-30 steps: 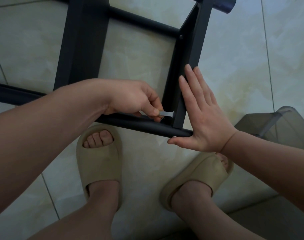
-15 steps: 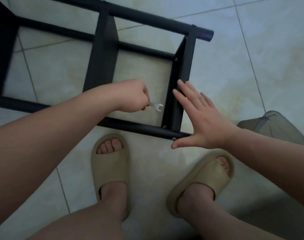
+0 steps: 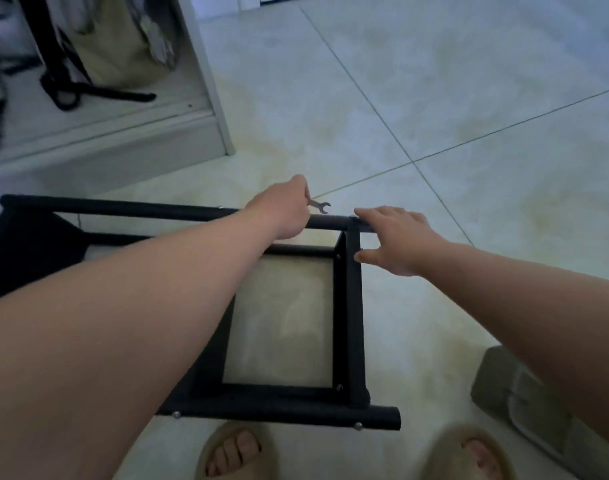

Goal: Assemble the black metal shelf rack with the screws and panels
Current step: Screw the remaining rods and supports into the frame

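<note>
Change from a second ago: the left hand (image 3: 284,213) no longer has the small open-end wrench (image 3: 319,206) on the near corner joint. It now pinches the wrench above the far tube (image 3: 123,208), with the wrench head free of any fastener. The right hand (image 3: 396,237) is off the face of the end panel (image 3: 353,306). It now lies released, fingers straight, over the far tube's end, with the thumb just beside the panel.

We read this as follows: the near corner is finished or left, and the far corner joint comes next. The right hand is probably there to steady the frame.

The black metal shelf rack (image 3: 296,412) lies on its side on the tiled floor (image 3: 469,98), just ahead of the feet.

Counts:
- One rack and one wrench.
- Two hands.
- Two outer round tubes, with two more bars inside them.
- One end panel in clear view. A second is mostly hidden under the left forearm.
- Two silvery screw heads (image 3: 357,426) on the near tube and two dark ones on the end panel. Those on the far tube are too small to count.
- Two beige slippers (image 3: 226,452).
- One grey object (image 3: 524,393) at the right, which we cannot identify.
- One white cabinet (image 3: 213,126) at the upper left.
</note>
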